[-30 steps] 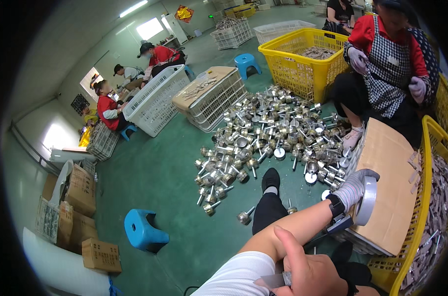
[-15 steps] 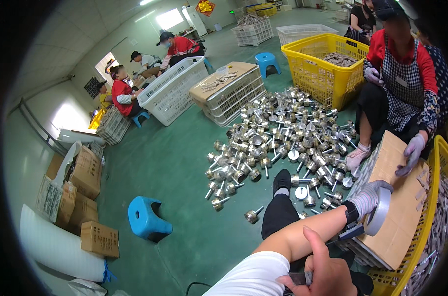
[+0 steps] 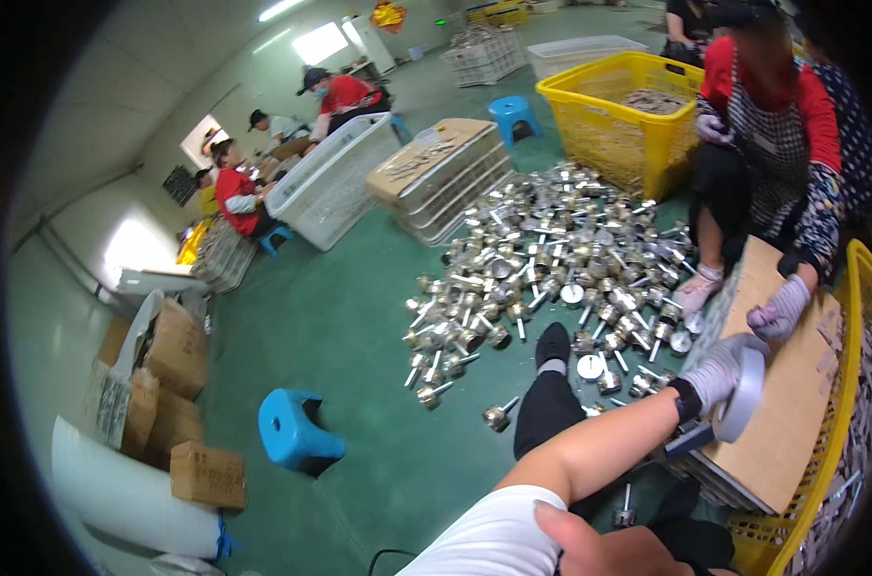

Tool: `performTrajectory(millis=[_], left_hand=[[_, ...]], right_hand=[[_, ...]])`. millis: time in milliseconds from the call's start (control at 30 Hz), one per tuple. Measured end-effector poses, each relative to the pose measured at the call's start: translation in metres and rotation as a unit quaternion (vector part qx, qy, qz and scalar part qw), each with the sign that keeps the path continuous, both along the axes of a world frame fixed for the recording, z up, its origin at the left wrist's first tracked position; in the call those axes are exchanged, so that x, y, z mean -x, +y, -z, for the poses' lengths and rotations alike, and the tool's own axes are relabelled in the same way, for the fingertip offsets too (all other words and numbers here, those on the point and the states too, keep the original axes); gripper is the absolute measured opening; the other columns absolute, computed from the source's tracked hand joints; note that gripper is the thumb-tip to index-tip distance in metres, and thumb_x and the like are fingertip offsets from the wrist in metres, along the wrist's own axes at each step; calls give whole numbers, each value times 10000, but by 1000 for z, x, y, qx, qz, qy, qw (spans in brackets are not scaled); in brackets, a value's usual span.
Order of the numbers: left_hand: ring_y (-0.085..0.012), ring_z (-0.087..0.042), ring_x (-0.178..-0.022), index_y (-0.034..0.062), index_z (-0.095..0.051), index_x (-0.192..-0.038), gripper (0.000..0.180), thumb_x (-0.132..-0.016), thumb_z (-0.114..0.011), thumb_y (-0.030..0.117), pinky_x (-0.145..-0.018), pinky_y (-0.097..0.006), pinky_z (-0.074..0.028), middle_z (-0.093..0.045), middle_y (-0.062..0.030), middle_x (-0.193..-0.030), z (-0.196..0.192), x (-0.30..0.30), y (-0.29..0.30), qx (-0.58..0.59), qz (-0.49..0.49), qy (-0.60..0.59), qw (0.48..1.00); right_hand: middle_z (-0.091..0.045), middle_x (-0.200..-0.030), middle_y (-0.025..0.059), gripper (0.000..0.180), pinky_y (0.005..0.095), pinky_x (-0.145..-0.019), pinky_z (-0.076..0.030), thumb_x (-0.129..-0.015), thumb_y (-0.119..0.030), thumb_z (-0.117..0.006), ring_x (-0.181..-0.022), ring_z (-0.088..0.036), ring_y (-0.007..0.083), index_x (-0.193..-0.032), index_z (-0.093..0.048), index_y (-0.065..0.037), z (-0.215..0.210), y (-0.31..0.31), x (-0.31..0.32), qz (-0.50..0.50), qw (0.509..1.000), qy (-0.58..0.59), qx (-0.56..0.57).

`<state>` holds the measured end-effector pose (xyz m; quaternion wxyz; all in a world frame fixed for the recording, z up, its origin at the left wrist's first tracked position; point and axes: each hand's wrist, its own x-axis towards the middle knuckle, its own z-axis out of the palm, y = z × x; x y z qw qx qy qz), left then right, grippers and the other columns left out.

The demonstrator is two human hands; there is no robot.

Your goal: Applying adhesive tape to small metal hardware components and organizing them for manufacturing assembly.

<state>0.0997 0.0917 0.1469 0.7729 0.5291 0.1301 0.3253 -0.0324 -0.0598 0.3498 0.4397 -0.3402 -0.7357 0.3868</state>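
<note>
My left hand [image 3: 716, 372], in a pale striped glove with a black band at the wrist, is closed on a roll of grey tape [image 3: 746, 398] that has a dark bar below it. It is over a brown cardboard sheet [image 3: 758, 446] lying on stacked flat layers. A co-worker's gloved hand [image 3: 784, 309] is closed just beyond my left fingertips, at the cardboard. At the bottom edge my bare right hand [image 3: 599, 549] shows its thumb over my white left sleeve [image 3: 489, 538]; its fingers are hidden and blurred, so any hold cannot be seen.
A heap of metal knob-like parts with stems [image 3: 551, 259] covers the floor ahead. A yellow basket [image 3: 825, 432] of metal strips borders the right side. Another yellow basket [image 3: 638, 120], white crates [image 3: 335, 182] and blue stools [image 3: 297, 427] stand farther off. Cartons [image 3: 208, 475] line the left.
The co-worker's hand has come down and closed beside my left hand. My right hand has moved down and left; the small metal piece at it earlier is out of sight.
</note>
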Motion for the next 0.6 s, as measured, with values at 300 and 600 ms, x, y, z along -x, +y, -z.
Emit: performTrajectory(millis=[300, 600], left_hand=[[-121, -563, -739, 25, -543, -1037, 251, -843, -543, 185, -641, -263, -483, -581, -38, -878, 34, -16, 56, -86, 116, 4, 990], [-157, -583, -853, -1, -519, -1097, 439, -701, -697, 69, -750, -287, -492, -604, -82, -971, 9, 0, 34, -18, 162, 98, 982]], right_hand=[[-612, -805, 161, 335, 306, -568, -458, -764, -64, -600, -623, -597, 242, -1093, -544, -44, 34, 22, -57, 322, 946, 23, 21], [-519, -875, 46, 304, 252, -624, -424, -719, -207, -714, -714, -499, 114, -850, -527, -6, 135, 35, -165, 667, 726, 114, 120]])
